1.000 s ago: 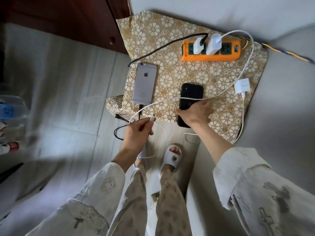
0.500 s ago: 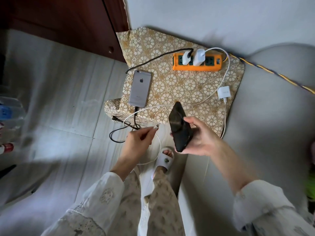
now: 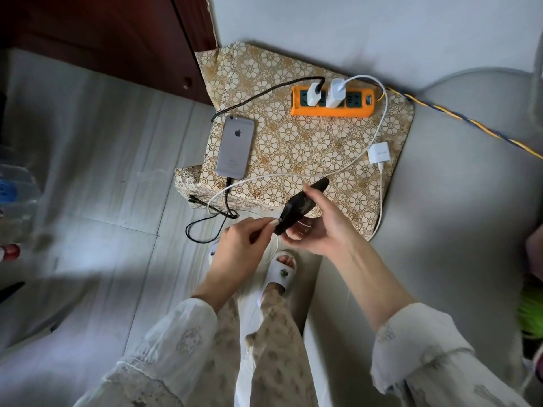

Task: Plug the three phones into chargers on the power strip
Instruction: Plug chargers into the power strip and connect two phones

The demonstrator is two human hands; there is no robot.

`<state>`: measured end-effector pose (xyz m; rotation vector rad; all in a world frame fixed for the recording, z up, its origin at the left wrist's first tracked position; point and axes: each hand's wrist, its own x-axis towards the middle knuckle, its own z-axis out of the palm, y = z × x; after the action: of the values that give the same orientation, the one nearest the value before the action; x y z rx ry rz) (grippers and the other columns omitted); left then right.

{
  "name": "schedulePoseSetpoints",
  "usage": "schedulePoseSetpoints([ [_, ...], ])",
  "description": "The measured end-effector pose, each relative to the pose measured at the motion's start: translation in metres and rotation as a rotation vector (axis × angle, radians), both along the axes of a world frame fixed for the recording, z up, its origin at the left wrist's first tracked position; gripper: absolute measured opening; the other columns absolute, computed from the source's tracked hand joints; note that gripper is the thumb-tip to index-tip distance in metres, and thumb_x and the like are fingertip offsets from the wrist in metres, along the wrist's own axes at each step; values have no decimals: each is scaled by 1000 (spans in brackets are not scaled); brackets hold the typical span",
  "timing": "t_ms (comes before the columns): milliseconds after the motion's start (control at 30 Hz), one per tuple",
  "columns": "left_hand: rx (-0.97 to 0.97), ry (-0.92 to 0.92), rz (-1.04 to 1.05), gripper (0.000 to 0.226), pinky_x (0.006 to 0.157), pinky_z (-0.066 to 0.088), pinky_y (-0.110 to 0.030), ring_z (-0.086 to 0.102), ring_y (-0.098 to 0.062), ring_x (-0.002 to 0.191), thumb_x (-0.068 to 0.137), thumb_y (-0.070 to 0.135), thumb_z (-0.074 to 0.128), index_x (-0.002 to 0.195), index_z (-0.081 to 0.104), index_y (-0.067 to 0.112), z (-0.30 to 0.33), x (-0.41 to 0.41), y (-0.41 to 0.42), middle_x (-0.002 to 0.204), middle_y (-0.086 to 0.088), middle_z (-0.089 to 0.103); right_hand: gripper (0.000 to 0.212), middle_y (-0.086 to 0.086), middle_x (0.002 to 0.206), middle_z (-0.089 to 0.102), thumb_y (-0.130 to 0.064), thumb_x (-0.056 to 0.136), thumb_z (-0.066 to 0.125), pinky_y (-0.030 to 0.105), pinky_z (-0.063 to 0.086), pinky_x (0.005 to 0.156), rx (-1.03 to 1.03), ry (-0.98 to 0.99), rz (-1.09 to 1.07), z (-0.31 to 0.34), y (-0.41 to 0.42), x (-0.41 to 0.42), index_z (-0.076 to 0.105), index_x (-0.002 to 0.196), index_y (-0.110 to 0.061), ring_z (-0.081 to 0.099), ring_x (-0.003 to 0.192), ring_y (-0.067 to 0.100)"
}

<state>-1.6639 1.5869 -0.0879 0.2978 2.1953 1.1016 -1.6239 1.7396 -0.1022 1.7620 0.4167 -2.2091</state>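
Note:
An orange power strip (image 3: 361,110) lies at the back of a gold floral cloth (image 3: 296,142), with two white chargers (image 3: 335,92) plugged into it. A grey phone (image 3: 235,146) lies face down on the cloth's left side, a black cable in its near end. My right hand (image 3: 320,230) holds a black phone (image 3: 293,210) tilted above the cloth's front edge. My left hand (image 3: 244,248) pinches the plug end of the white cable (image 3: 379,127) right at the black phone's lower end. A third white charger (image 3: 379,153) lies loose at the cloth's right side.
A dark wooden cabinet (image 3: 117,39) stands at the back left. Grey tiled floor (image 3: 102,171) spreads to the left. A striped yellow and blue cord (image 3: 470,124) runs off to the right across a grey surface. My sandalled foot (image 3: 282,271) is below the hands.
My right hand lifted the black phone off the cloth and tilted it. My left hand brought the white cable's plug up to the phone's lower end.

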Motion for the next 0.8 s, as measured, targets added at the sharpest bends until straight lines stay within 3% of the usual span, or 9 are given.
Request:
schedulePoseSetpoints([
  [133,-46,56,5,20,68,46,-29,61,-17,72,88,25,58,94,73,15,1,4,0,84,-10,73,43,10,87,58,-35,71,75,39,51,67,62,-18,29,3,-3,-1,56,98,-7,57,85,24],
  [233,-128,170,-59,30,65,51,-40,63,-26,74,86,37,49,90,71,17,2,5,2,79,-6,70,31,10,84,58,-33,74,73,42,49,79,119,-37,28,7,-5,-1,54,83,-10,56,93,25],
  [467,-245,329,-164,25,62,48,-37,63,-33,75,91,30,51,88,69,14,2,10,4,80,-6,70,25,7,82,64,-31,74,73,43,49,90,235,-32,101,4,-13,-3,57,81,-13,60,82,19],
  [700,-230,350,-135,31,55,43,-32,63,-34,66,85,29,45,78,69,9,-4,17,0,72,-8,70,26,7,80,64,-31,73,74,43,51,87,268,-46,143,3,-18,-1,57,82,-13,61,78,18],
  [800,-231,303,-98,32,55,48,-37,62,-35,65,84,26,45,76,68,6,-7,24,0,70,-11,69,28,7,79,63,-30,72,75,44,51,88,278,-73,162,3,-24,-1,56,83,-12,60,78,17],
])
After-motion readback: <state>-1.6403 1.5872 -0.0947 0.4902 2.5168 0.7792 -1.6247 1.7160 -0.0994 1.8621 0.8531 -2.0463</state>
